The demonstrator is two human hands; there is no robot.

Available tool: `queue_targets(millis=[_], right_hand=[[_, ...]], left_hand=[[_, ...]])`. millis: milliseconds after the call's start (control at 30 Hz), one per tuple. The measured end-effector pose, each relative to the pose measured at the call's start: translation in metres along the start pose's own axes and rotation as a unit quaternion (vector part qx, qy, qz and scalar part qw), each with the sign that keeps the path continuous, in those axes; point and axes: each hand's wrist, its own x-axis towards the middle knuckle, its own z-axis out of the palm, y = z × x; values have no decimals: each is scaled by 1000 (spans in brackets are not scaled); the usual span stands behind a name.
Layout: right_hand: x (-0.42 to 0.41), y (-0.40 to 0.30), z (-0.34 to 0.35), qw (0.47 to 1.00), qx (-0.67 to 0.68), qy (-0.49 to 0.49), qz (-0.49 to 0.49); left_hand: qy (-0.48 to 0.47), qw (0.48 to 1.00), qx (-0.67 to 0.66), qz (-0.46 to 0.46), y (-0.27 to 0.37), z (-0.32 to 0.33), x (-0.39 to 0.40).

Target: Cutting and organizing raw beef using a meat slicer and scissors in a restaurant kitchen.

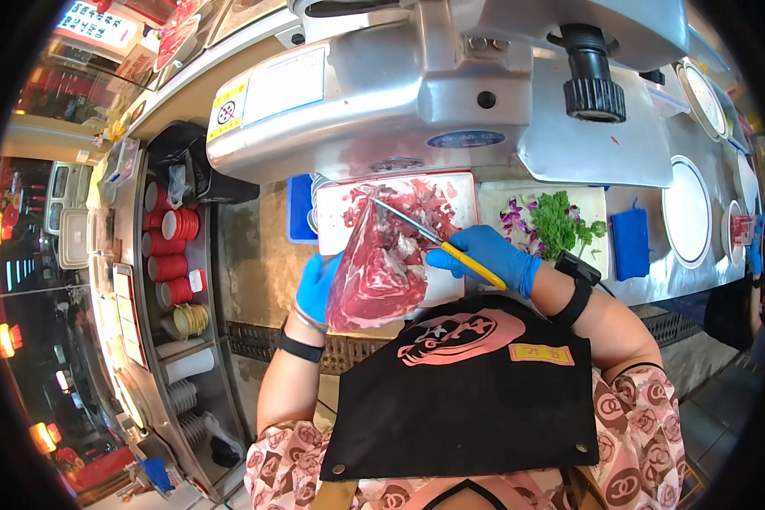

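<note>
My left hand (317, 287), in a blue glove, holds a large piece of raw red meat (382, 287) from its left side; most of its fingers are hidden behind the meat. My right hand (488, 258), also gloved in blue, grips the yellow handle of a knife (472, 264). The narrow blade slants up and left across the top of the meat, its tip near the upper end. Behind the meat, small trimmings (427, 201) lie on a white cutting board (335, 217).
A large metal machine (370, 108) spans the far side. Parsley (558, 223) and purple flowers (513, 213) lie on a pale board to the right, beside a folded blue cloth (630, 243) and white plates (686, 213). A blue bin (301, 213) stands left of the cutting board.
</note>
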Motion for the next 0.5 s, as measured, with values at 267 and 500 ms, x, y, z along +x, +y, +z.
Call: queue_targets(millis=[267,500], right_hand=[[-1,-7,15,993,-2,85,-78],[-18,-14,5,985,-109,92,-99]], left_hand=[[-68,955,-152,244,-79,22,0],[-5,972,-99,213,-79,22,-19]])
